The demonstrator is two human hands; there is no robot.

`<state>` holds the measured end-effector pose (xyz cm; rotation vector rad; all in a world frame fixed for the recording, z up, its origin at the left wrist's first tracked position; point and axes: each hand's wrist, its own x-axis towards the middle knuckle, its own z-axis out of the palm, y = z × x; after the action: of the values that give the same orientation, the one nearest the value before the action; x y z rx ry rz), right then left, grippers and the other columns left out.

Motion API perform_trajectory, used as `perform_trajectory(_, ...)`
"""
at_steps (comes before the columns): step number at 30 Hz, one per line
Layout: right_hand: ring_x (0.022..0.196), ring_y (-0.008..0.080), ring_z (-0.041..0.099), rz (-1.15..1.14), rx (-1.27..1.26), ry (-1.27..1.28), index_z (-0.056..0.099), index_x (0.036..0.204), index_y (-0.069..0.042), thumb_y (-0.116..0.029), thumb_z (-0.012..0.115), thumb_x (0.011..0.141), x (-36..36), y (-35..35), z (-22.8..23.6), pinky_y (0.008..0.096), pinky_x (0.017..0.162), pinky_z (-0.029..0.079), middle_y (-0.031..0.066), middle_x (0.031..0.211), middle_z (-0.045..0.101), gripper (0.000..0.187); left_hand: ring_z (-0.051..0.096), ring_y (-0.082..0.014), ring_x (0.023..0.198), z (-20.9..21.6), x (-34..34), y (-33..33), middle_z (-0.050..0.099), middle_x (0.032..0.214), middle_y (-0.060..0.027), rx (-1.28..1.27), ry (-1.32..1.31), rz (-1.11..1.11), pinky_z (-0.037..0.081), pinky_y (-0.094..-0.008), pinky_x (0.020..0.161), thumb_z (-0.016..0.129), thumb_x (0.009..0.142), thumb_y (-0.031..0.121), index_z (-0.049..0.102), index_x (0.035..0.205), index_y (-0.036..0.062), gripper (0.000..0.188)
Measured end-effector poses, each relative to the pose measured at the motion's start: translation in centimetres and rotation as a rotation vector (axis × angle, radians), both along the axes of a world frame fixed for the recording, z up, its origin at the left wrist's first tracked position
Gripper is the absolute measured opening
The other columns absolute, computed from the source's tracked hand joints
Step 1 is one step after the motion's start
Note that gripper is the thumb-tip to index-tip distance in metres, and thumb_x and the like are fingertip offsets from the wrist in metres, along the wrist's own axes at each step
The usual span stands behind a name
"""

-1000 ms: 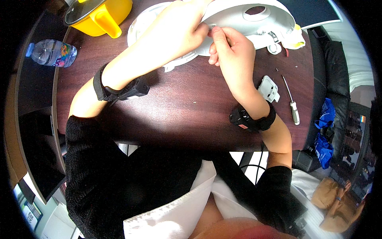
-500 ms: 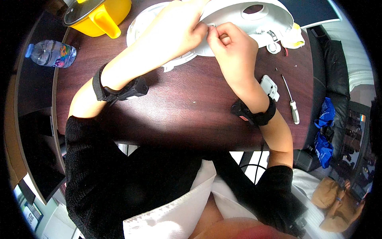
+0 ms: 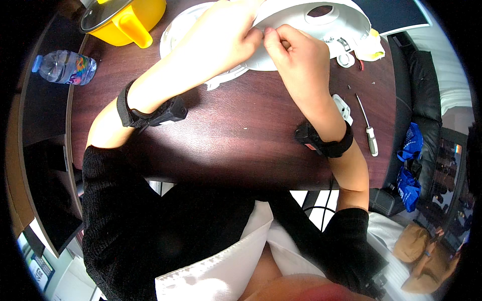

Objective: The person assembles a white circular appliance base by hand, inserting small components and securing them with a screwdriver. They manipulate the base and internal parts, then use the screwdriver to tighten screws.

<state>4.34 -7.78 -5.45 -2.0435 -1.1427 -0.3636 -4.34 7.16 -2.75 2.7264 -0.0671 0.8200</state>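
Note:
A curved white plastic shell (image 3: 346, 17) with a round hole lies at the far side of the table, its hollow inside turned toward me. My left hand (image 3: 228, 35) is closed at the shell's left edge, and its far fingers run out of the picture. Close by its knuckles, my right hand (image 3: 301, 52) is closed in a pinch against the inside of the shell. Whatever its fingertips hold is too small or hidden to make out. Under my left forearm shows a round white plastic part (image 3: 173, 35).
A screwdriver (image 3: 370, 133) lies at the right, with tiny screws (image 3: 349, 87) above it and a white plastic piece (image 3: 342, 106) by my right wrist. At the left are a water bottle (image 3: 68, 67) and a yellow pot (image 3: 133, 22) with a glass lid.
My right hand has turned and shifted slightly up and right, its thumb tip now higher. The left hand and the shell look still.

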Motion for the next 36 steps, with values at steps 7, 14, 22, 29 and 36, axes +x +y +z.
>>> perform_trajectory(7,0.054,0.0339,0.06,-0.002,-0.069,-0.2,0.055,0.077,-0.007,-0.023,0.063,0.09,-0.5,-0.1,-0.1,0.0416,0.048,0.048,0.0115,0.064,0.06,0.022,0.064,-0.0284,0.068,1.0,-0.1,-0.1,0.063,0.077,-0.0163,-0.056,0.044,-0.019,0.052,-0.0361,0.062,0.058,0.08,0.008,0.047,0.134,-0.0006,0.056)
perform_trajectory(14,0.053,0.032,0.062,-0.055,-0.179,-0.339,0.054,0.079,-0.006,-0.021,0.059,0.092,-1.3,-0.3,0.1,0.0408,0.047,0.05,0.0113,0.064,0.061,0.02,0.064,-0.0294,0.063,1.2,0.0,-0.4,0.062,0.07,-0.018,-0.106,0.203,0.021,0.052,-0.0369,0.059,0.056,0.081,0.009,0.05,0.13,-0.0049,0.051)
perform_trajectory(22,0.055,0.0337,0.063,-0.103,-0.164,-0.231,0.06,0.081,-0.005,-0.021,0.057,0.095,-2.1,0.0,0.0,0.0421,0.05,0.048,0.0145,0.062,0.062,0.021,0.064,-0.0281,0.061,1.7,-0.1,-0.6,0.062,0.069,-0.0165,-0.162,0.273,0.033,0.052,-0.0362,0.056,0.055,0.081,0.007,0.052,0.125,-0.003,0.045)
perform_trajectory(29,0.049,0.0346,0.061,-0.122,-0.122,-0.184,0.058,0.074,-0.003,-0.019,0.054,0.095,-2.4,0.4,0.0,0.0444,0.047,0.049,0.0155,0.053,0.058,0.027,0.063,-0.0287,0.059,1.1,-0.1,-0.4,0.061,0.069,-0.016,-0.235,0.171,-0.06,0.051,-0.0373,0.055,0.055,0.081,0.004,0.051,0.119,-0.0007,0.038)
perform_trajectory(36,0.048,0.0349,0.061,-0.146,-0.139,-0.154,0.058,0.068,-0.004,-0.02,0.052,0.096,-2.3,0.6,-0.7,0.0445,0.047,0.049,0.0158,0.053,0.058,0.034,0.062,-0.0298,0.058,1.3,-0.1,-0.5,0.06,0.066,-0.0153,-0.192,0.192,-0.041,0.05,-0.0373,0.055,0.057,0.08,0.006,0.052,0.117,-0.0026,0.039)
